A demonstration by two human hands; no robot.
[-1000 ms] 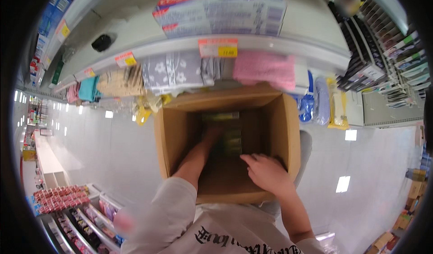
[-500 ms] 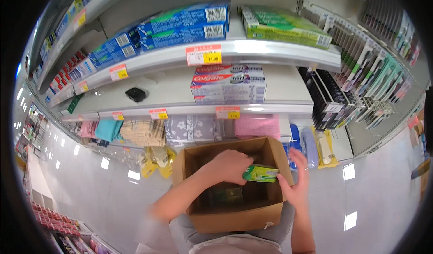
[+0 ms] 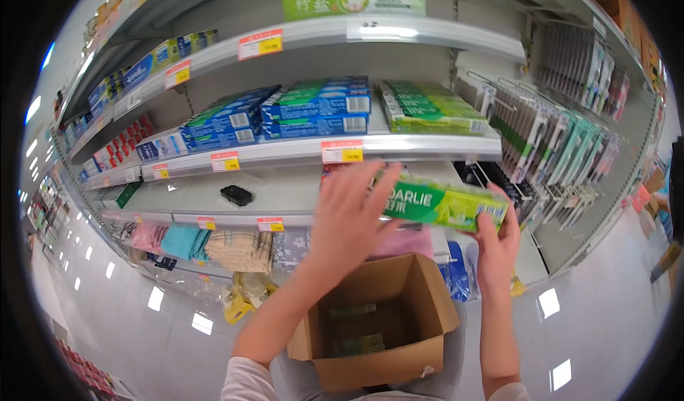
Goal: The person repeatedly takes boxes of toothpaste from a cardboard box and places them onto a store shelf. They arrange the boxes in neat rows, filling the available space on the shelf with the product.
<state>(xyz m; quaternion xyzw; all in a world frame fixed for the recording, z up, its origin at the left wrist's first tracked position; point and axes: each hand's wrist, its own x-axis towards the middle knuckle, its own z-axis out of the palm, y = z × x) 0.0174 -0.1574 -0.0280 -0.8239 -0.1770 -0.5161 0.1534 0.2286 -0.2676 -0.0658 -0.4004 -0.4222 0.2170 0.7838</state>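
Observation:
A long green toothpaste box point(image 3: 447, 203) is held up in front of the shelves, above the open cardboard carton. My right hand point(image 3: 496, 233) grips its right end, thumb on the front face. At the left end, my left hand point(image 3: 349, 219) has its fingers spread apart, overlapping the box; whether they touch it is unclear. Below, the brown carton point(image 3: 388, 365) rests on my lap, with a few green boxes point(image 3: 358, 344) lying on its bottom. Similar green toothpaste boxes point(image 3: 431, 109) are stacked on the shelf ahead.
Blue toothpaste boxes point(image 3: 313, 105) stand left of the green stack. A dark object point(image 3: 236, 195) lies on the lower shelf, with folded towels point(image 3: 239, 250) beneath. Toothbrushes point(image 3: 563, 141) hang on hooks at right. The shelf lip point(image 3: 420, 147) runs just above my hands.
The green box has come up out of the carton, and my right hand has closed on its right end. My left hand has risen and its fingers have spread. The view has tilted upward.

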